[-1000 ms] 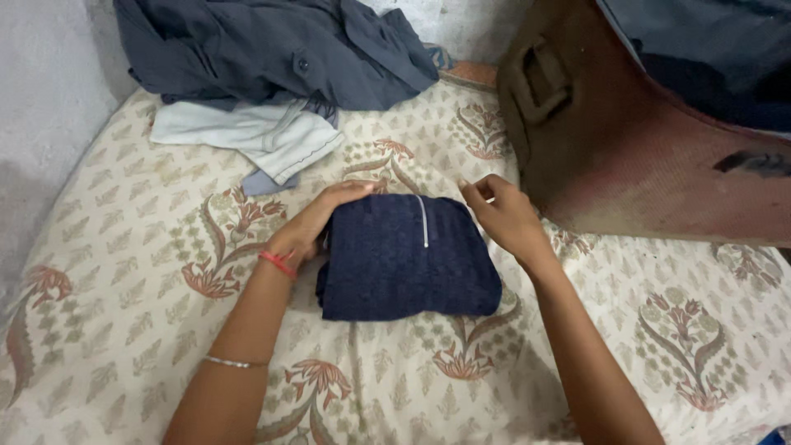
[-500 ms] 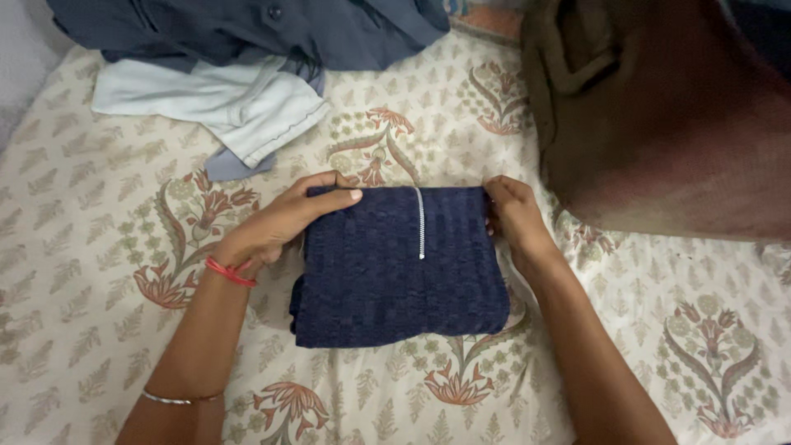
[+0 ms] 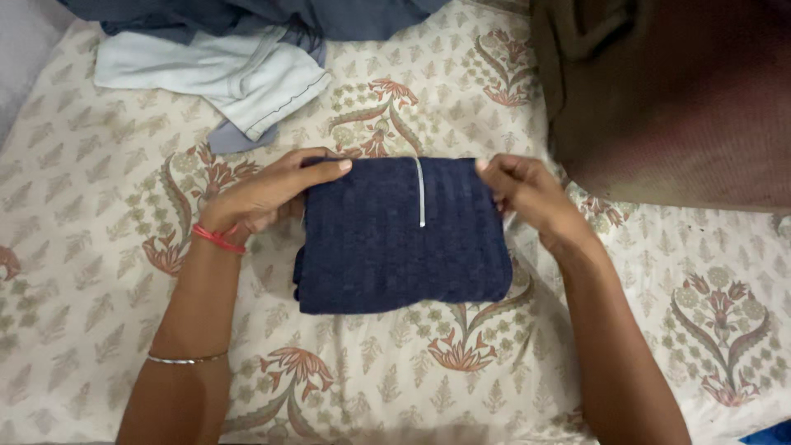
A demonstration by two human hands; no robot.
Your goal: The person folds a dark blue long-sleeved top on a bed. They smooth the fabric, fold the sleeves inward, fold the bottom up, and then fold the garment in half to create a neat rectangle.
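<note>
Item: folded navy garment point(image 3: 404, 239) on the bed point(image 3: 99, 247) (silver zip up), your left hand point(image 3: 264, 194) and right hand point(image 3: 527, 194) pinching its far corners; keep edges aligned.

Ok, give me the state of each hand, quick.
Left hand: closed on the folded navy garment, far-left corner.
Right hand: fingers pinching its far-right corner.

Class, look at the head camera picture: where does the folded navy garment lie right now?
The folded navy garment lies mid-frame on the floral bedsheet, between the left hand and right hand, which grip its far corners. The brown bag sits to its far right.
</note>
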